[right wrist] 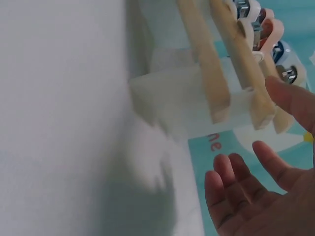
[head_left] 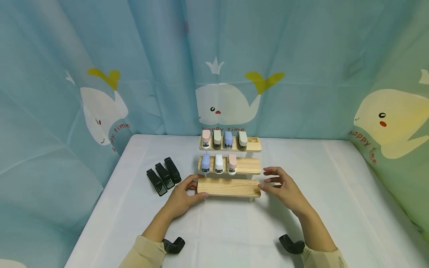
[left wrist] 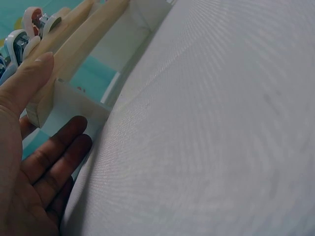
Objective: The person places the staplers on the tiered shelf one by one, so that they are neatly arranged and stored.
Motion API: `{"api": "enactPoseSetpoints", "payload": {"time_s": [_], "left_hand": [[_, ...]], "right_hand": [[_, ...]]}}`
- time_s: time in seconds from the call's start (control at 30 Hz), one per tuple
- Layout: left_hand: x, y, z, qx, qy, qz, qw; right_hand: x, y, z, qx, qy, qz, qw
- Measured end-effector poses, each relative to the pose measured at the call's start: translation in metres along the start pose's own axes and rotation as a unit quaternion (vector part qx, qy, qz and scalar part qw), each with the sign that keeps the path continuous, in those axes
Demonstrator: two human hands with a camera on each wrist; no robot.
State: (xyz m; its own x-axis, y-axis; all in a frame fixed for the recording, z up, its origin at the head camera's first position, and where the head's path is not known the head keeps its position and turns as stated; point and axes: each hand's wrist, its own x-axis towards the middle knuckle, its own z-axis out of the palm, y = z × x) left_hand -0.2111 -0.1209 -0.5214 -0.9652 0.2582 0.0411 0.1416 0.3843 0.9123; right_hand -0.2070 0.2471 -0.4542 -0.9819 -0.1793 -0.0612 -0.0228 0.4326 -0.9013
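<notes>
A three-tier wooden display rack (head_left: 229, 187) on pale supports stands in the middle of the white table. My left hand (head_left: 182, 197) grips the left end of its lowest board, thumb along the front edge and a finger behind, as the left wrist view also shows. At the other end is my right hand (head_left: 283, 189), fingers spread apart; its thumb tip is at the board's corner, and I cannot tell whether it touches. Small pastel staplers, including a blue stapler (head_left: 228, 140) and a white stapler (head_left: 219, 163), line the top and middle boards. The lowest board is bare.
Left of the rack, three black staplers (head_left: 164, 175) lie side by side on the table (head_left: 231, 234). A blue curtain (head_left: 161, 74) with whale prints hangs behind and along the sides. Black wrist devices (head_left: 174, 245) sit at both cuffs.
</notes>
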Motion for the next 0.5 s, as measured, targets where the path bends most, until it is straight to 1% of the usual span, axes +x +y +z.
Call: {"api": "enactPoseSetpoints", "payload": {"time_s": [0.2,0.3,0.37,0.5], "left_hand": [[0.001,0.0,-0.001,-0.003,0.003,0.005,1.0],[0.001,0.001,-0.001,-0.003,0.0,0.001,1.0],[0.001,0.001,-0.001,-0.002,-0.001,-0.002,1.0],[0.0,0.001,-0.001,-0.002,-0.002,-0.002,1.0]], "right_hand": [[0.006,0.014,0.003,0.025,-0.041,-0.009,0.9988],[0.008,0.021,0.004,0.036,-0.061,-0.014,0.9974],[0.009,0.025,0.006,0.043,-0.071,-0.017,0.9964],[0.011,0.031,0.008,0.052,-0.078,-0.022,0.9954]]}}
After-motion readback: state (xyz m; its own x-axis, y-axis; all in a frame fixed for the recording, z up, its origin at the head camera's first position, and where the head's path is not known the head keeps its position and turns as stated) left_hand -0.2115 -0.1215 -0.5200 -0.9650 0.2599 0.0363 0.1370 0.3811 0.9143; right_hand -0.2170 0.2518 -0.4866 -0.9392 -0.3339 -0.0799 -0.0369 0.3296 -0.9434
